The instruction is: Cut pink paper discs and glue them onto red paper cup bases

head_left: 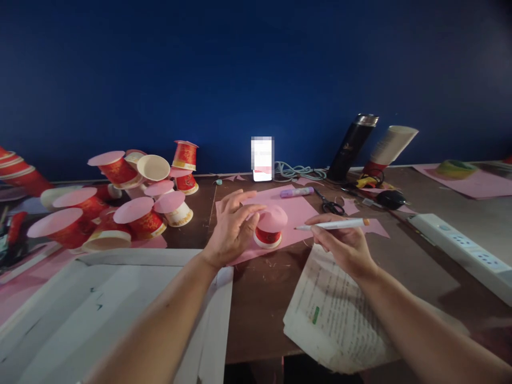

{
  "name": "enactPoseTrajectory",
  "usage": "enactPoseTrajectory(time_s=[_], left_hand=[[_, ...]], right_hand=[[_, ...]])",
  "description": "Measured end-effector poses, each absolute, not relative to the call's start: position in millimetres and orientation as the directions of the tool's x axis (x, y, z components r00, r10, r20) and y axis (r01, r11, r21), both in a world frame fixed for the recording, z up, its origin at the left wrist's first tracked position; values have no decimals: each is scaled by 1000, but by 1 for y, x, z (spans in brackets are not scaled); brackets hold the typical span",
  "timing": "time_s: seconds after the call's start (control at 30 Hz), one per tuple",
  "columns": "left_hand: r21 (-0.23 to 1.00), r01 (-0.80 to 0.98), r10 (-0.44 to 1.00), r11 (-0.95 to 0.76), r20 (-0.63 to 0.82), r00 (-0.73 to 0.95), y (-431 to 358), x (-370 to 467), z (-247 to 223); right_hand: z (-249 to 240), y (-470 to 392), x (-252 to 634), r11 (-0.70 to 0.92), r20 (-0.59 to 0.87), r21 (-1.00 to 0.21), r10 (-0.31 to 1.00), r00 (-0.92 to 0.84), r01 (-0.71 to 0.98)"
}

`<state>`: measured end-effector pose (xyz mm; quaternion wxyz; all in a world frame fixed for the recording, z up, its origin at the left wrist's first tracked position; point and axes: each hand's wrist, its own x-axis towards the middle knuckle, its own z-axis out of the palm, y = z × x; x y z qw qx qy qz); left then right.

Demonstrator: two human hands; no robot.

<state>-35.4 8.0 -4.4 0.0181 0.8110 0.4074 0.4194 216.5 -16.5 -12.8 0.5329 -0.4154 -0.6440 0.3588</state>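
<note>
A red paper cup [267,238] stands upside down on a sheet of pink paper [298,212], with a pink paper disc [272,218] on its top. My left hand [236,226] is curled against the left side of this cup, thumb and index finger at the disc's edge. In my right hand [344,242] is a white marker pen [340,224] with an orange end, its tip pointing left toward the cup, a short way apart from it. A purple glue stick [296,192] and black scissors [333,206] lie just behind.
Several red cups with pink discs [134,210] crowd the left. A lit phone [263,160] leans at the wall. On the right are a black thermos [352,148], stacked cups [390,149], a mouse [391,200] and a power strip [466,248]. Printed sheets [340,314] lie in front.
</note>
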Motion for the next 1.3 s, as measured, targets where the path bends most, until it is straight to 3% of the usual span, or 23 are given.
enactPoseTrajectory(time_s=[0.3, 0.6, 0.77, 0.87, 1.0, 1.3], left_hand=[[253, 638, 582, -727, 720, 378, 11, -35, -6], [186, 636, 526, -749, 750, 400, 12, -34, -5], [170, 651, 528, -740, 747, 404, 13, -34, -5], [167, 652, 527, -740, 747, 406, 12, -34, -5], [167, 658, 533, -735, 743, 406, 12, -34, -5], [160, 671, 536, -724, 742, 402, 12, -34, -6]], right_hand=[[-10, -25, 205, 618, 531, -689, 786, -316, 378], [0, -37, 183, 689, 379, -582, 699, -607, 431], [-5, -36, 167, 753, 233, -340, 647, -726, 563], [-4, -37, 152, 736, 99, -153, 676, -730, 660], [-5, -38, 129, 662, 63, -3, 748, -660, 750], [-10, -33, 112, 589, -1, 62, 807, -590, 806]])
